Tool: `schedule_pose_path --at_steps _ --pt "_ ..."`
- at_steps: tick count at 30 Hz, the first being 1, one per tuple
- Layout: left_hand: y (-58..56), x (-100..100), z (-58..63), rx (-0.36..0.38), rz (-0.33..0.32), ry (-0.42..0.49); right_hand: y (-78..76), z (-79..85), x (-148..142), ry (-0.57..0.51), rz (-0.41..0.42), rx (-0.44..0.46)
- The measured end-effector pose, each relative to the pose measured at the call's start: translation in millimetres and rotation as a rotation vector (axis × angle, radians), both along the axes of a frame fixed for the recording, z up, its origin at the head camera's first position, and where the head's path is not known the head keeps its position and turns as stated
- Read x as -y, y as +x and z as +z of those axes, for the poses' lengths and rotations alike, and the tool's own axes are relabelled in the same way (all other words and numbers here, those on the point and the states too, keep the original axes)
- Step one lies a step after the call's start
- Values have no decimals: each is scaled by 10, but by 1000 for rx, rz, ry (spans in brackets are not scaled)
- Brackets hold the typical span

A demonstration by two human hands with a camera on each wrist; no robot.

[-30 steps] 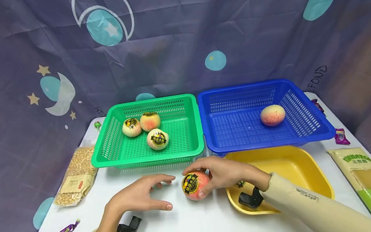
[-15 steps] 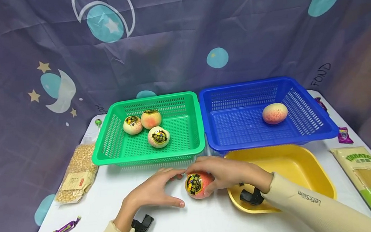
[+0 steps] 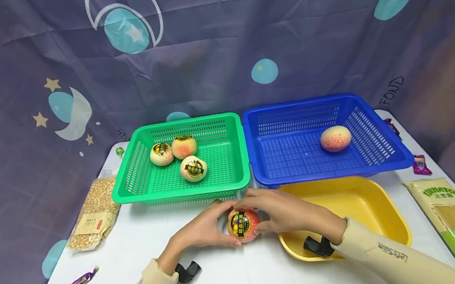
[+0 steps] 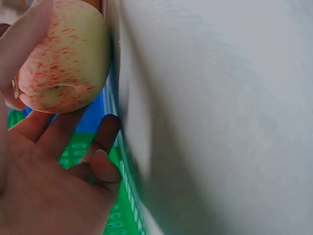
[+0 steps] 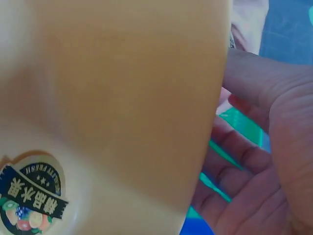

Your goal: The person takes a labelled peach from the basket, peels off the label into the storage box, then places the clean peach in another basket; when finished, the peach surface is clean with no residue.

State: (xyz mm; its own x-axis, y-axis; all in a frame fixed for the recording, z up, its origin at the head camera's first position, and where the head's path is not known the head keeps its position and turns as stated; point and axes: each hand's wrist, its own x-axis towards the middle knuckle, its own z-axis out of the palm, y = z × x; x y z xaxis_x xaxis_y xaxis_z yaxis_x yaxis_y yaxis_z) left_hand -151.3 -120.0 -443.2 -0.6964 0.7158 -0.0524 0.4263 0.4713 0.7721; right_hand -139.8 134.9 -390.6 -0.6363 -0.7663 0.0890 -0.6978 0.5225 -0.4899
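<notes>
A red-speckled apple (image 3: 243, 225) with a black fruit label stands between both hands, at the table's front middle in the head view. My right hand (image 3: 288, 211) grips it from the right, thumb low and fingers over the top. From the left, my left hand (image 3: 200, 230) curves round it, thumb at its lower front and fingers behind. In the left wrist view the yellowish, dimpled end of the apple (image 4: 63, 63) shows between thumb and fingers. The right wrist view has the right hand (image 5: 264, 181) beyond the yellow basin (image 5: 132, 98), which hides the apple there.
Three labelled peaches sit in the green basket (image 3: 181, 194). One oval, pink-speckled fruit (image 3: 335, 139) lies in the blue basket (image 3: 271, 183). Grain (image 3: 95, 212) in a bag and a purple candy (image 3: 78, 282) lie at left; a long green-and-yellow packet (image 3: 454, 226) lies at right.
My left hand has moved right, from apart to round the apple. The right hand keeps its grip, and the apple has turned slightly, its label facing more forward.
</notes>
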Motion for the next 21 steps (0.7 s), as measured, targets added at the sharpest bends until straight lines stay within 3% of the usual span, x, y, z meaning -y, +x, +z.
schedule_pose_path --at_steps 6,21 --pt "-42 -50 -16 -10 -10 30 7 31 -29 -53 -26 85" --pt "-17 -141 -3 -150 -1 43 -22 -16 91 -213 -179 219"
